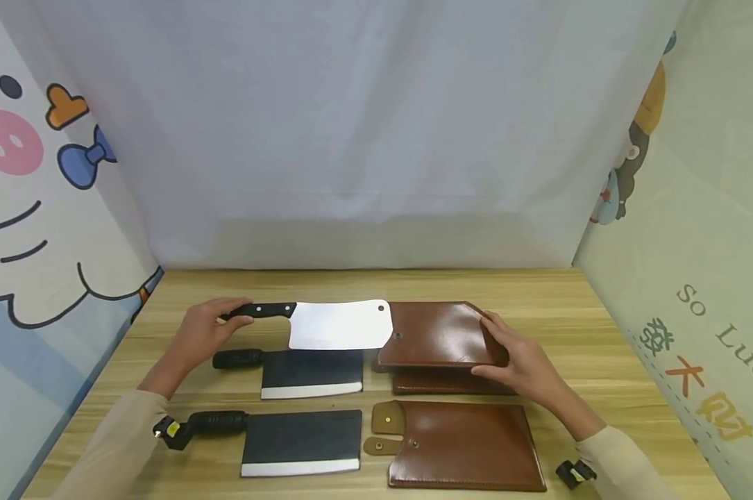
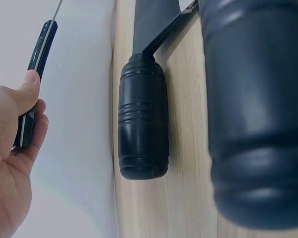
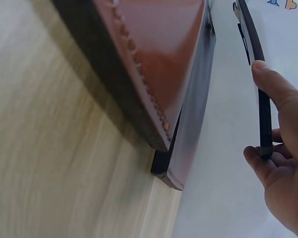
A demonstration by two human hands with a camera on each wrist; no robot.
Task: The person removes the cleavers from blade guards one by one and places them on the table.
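Note:
My left hand [image 1: 202,332] grips the black riveted handle [image 1: 270,310] of a silver cleaver [image 1: 339,325], its blade pointing right. In the left wrist view, the thumb and curled fingers wrap that handle [image 2: 41,49]. My right hand [image 1: 526,357] holds the far end of a brown leather sheath [image 1: 445,333] between thumb and fingers; the right wrist view shows the sheath [image 3: 258,44] edge-on in the fingers. The blade's holed end meets the sheath's mouth in the head view, its whole outline showing. Both are raised above the table.
Two dark-bladed cleavers with black handles lie on the wooden table, one farther back [image 1: 314,371] and one nearer [image 1: 301,437]. A second sheath [image 1: 457,384] lies partly under the raised one. Another sheath [image 1: 470,444] with unfastened straps lies in front. Cloth walls [image 1: 364,139] surround the table.

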